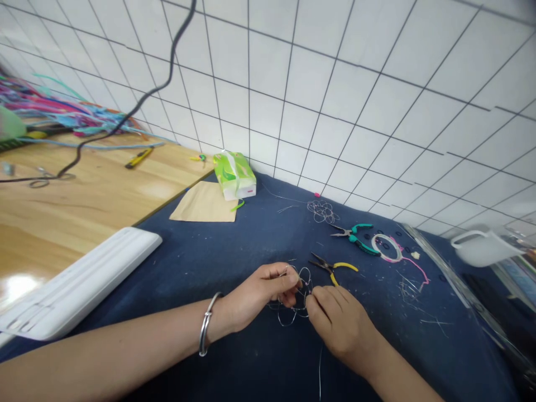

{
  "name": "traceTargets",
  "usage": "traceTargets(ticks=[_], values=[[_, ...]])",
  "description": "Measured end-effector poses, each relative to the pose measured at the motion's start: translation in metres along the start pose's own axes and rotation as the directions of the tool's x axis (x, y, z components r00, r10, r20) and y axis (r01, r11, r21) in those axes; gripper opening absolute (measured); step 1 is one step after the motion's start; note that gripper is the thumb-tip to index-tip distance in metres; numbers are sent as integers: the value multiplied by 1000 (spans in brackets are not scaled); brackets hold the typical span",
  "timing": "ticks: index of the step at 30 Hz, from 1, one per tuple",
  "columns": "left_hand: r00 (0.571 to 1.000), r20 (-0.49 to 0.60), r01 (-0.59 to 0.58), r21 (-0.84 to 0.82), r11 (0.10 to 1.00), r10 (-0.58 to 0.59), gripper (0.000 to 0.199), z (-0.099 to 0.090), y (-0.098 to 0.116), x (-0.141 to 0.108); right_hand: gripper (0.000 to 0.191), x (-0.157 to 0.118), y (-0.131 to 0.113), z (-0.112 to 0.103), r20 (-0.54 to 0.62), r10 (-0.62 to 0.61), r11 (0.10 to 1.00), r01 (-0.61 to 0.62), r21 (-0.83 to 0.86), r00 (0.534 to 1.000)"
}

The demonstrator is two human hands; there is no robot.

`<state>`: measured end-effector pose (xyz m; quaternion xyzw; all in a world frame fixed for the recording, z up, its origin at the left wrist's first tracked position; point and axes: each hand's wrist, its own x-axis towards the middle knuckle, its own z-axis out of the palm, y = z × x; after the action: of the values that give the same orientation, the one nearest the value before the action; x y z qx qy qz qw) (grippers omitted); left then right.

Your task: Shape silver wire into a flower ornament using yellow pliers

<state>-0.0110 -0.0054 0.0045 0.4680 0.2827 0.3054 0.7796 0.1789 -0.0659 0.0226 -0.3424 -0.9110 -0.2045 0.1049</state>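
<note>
Looped thin wire (287, 317), bent into petal-like rings, is held between my two hands above the dark blue cloth. My left hand (272, 287), with a silver bangle at the wrist, pinches the wire from the left. On the right, my right hand (337, 318) has its fingers closed at the edge of the wire loops. A loose wire end (320, 374) hangs below my right hand. Just beyond the hands lie yellow-handled pliers (330, 267). Farther right are teal-handled pliers (354, 233). Another looped wire piece (322, 211) lies near the wall.
A green tissue pack (235, 174) sits by a tan paper (203, 204). A white long box (84, 279) lies left. Right are a wire spool (386, 248), wire scraps (410, 290) and a white cup (481, 247). A black cable (146, 95) hangs at upper left.
</note>
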Motion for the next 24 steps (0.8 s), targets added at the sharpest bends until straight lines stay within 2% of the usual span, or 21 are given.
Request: traceTargets(ticks=[5, 7, 9, 12, 15, 17, 19, 24], values=[[999, -46, 11, 147, 989, -4, 16, 0, -2, 2, 22, -2, -2, 4, 1, 74, 993, -74, 90, 997], [998, -62, 21, 167, 986, -11, 15, 1, -2, 2, 23, -2, -5, 6, -64, 166, 963, -148, 223, 984], [998, -67, 14, 169, 986, -3, 15, 2, -3, 2, 20, 0, -9, 6, -104, 295, 883, -230, 409, 950], [998, -63, -8, 157, 988, 18, 14, 5, -4, 2, 11, 4, -14, 6, -14, 517, 663, -390, 639, 856], [998, -52, -22, 127, 992, 29, 14, 6, -5, 1, 8, 9, -17, 5, 195, 705, 341, -568, 749, 681], [999, -39, -25, 108, 994, 29, 14, 6, -5, 1, 16, 11, -17, 5, 314, 737, 157, -604, 782, 598], [999, -29, -23, 94, 995, 26, 13, 6, -6, 1, 20, 12, -16, 4, 365, 735, 82, -609, 789, 572], [998, 5, -61, 67, 996, 60, 16, 5, -5, 1, 17, 10, -15, 1, 356, 772, 95, -649, 754, 527]])
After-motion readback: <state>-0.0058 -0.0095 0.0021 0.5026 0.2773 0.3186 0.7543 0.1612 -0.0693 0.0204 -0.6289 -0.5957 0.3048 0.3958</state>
